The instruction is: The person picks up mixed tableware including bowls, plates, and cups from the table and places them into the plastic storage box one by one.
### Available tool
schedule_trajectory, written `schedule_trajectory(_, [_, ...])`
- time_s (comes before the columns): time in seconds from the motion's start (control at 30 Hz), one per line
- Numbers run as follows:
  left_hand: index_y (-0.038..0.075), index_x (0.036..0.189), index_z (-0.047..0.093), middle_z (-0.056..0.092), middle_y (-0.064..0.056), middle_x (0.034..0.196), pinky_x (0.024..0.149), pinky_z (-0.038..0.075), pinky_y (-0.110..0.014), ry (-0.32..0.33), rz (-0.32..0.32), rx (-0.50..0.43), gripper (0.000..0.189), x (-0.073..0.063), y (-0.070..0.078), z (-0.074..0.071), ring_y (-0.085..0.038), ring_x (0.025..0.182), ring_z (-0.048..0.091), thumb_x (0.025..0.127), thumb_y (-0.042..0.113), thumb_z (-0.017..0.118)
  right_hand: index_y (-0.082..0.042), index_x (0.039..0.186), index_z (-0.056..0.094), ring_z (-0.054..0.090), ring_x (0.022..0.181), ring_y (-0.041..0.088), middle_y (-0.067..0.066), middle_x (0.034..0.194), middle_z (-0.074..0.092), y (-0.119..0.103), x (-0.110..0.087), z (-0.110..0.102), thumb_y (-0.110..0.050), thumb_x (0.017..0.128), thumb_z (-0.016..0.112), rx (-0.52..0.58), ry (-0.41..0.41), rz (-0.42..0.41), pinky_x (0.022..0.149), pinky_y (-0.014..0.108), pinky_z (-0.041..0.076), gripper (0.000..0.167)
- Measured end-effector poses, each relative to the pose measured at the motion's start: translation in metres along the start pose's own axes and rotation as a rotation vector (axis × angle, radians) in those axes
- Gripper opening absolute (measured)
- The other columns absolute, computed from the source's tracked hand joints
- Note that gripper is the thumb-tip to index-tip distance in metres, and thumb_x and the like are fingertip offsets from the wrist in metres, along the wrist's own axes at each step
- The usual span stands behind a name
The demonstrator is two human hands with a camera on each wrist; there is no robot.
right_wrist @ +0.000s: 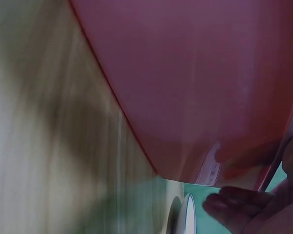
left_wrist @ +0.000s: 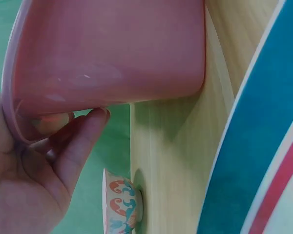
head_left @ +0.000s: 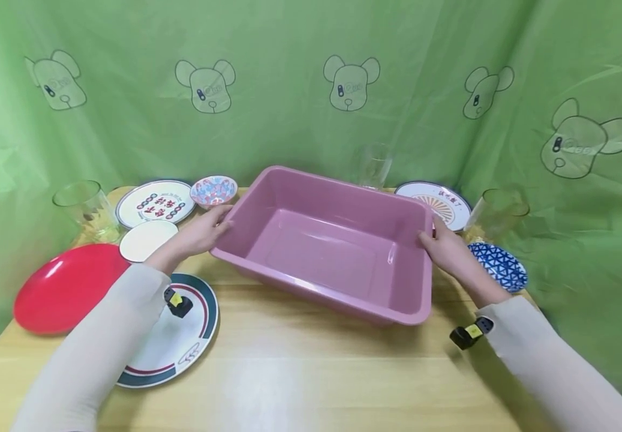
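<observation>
A pink plastic basin (head_left: 321,246) stands at an angle over the middle of the wooden table, its open side up and no objects inside. At its left end my left hand (head_left: 203,231) grips the rim; in the left wrist view the fingers (left_wrist: 83,141) reach under the rim against the outer wall. My right hand (head_left: 447,247) holds the opposite end, thumb over the rim, with its fingers (right_wrist: 234,207) below the rim in the right wrist view. Whether the basin's underside touches the table is hard to tell.
Left lie a red plate (head_left: 68,288), a green-banded plate (head_left: 197,300), a small white dish (head_left: 149,240), a lettered plate (head_left: 154,204), a patterned bowl (head_left: 213,191) and a glass (head_left: 92,210). Right are a blue-patterned dish (head_left: 499,267), another plate (head_left: 435,201) and glasses (head_left: 496,210). Green curtains (head_left: 289,90) surround the table.
</observation>
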State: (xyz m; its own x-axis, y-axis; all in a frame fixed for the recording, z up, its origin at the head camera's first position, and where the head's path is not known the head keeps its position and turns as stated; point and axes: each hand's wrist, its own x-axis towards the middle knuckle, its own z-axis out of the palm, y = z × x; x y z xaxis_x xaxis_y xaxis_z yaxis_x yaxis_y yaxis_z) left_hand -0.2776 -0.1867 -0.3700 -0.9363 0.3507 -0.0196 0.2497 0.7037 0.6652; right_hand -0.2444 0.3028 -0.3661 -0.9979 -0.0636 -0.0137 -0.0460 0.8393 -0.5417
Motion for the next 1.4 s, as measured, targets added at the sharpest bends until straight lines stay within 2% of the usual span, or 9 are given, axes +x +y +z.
schedule_trajectory(0.27, [-0.003,0.15,0.026,0.041,-0.03,0.144,0.11,0.034,-0.054,0.026,-0.055,-0.097,0.052,-0.013,-0.003,0.0,-0.044,0.125,0.049,0.105,0.019,0.043,-0.007,0.157,0.008,0.044,0.124,0.052,0.038,0.144,0.034,-0.006,0.019,0.007,-0.03,0.103,0.041,0.18,0.002,0.004,0.103,0.063,0.037,0.067])
schedule_trajectory(0.5, [0.0,0.151,0.024,0.042,-0.03,0.143,0.107,0.037,-0.055,0.042,-0.114,-0.153,0.052,-0.023,-0.002,0.001,-0.043,0.122,0.051,0.106,0.019,0.041,-0.001,0.155,0.01,0.034,0.133,0.051,0.035,0.15,0.027,-0.012,0.035,0.01,-0.022,0.102,0.044,0.256,-0.007,0.019,0.11,0.061,0.029,0.067])
schedule_trajectory(0.57, [-0.001,0.151,0.023,0.043,-0.031,0.141,0.107,0.038,-0.055,0.049,-0.123,-0.147,0.052,-0.026,-0.002,0.002,-0.044,0.121,0.052,0.106,0.019,0.04,0.001,0.155,0.011,0.039,0.13,0.05,0.035,0.148,0.03,-0.012,0.039,0.012,-0.02,0.101,0.045,0.281,-0.008,0.022,0.108,0.059,0.033,0.067])
schedule_trajectory(0.73, [-0.002,0.151,0.02,0.042,-0.033,0.141,0.104,0.041,-0.054,0.056,-0.128,-0.179,0.052,-0.031,-0.001,0.004,-0.045,0.121,0.052,0.107,0.018,0.038,0.004,0.153,0.017,0.049,0.12,0.048,0.035,0.143,0.038,-0.013,0.046,0.015,-0.018,0.1,0.048,0.311,0.011,0.023,0.102,0.056,0.042,0.065])
schedule_trajectory(0.93, [-0.003,0.15,0.02,0.043,-0.034,0.14,0.096,0.05,-0.05,0.06,-0.127,-0.253,0.05,-0.039,0.001,0.007,-0.045,0.117,0.056,0.107,0.015,0.035,0.009,0.146,0.027,0.051,0.116,0.045,0.034,0.138,0.042,-0.015,0.053,0.015,-0.018,0.099,0.05,0.316,0.01,0.025,0.098,0.053,0.047,0.059])
schedule_trajectory(1.1, [-0.004,0.149,0.021,0.046,-0.034,0.137,0.096,0.05,-0.05,0.082,-0.132,-0.267,0.049,-0.045,0.0,0.008,-0.044,0.115,0.057,0.106,0.014,0.036,0.006,0.148,0.027,0.048,0.122,0.044,0.031,0.142,0.04,-0.018,0.06,0.017,-0.023,0.1,0.051,0.302,-0.002,0.034,0.102,0.054,0.043,0.061])
schedule_trajectory(1.4, [-0.005,0.15,0.016,0.04,-0.035,0.141,0.102,0.044,-0.052,0.084,-0.171,-0.277,0.051,-0.06,-0.001,0.01,-0.045,0.122,0.052,0.107,0.017,0.034,-0.001,0.152,0.027,0.043,0.129,0.043,0.027,0.147,0.038,-0.02,0.071,0.023,-0.026,0.101,0.052,0.337,-0.021,0.021,0.108,0.054,0.037,0.063])
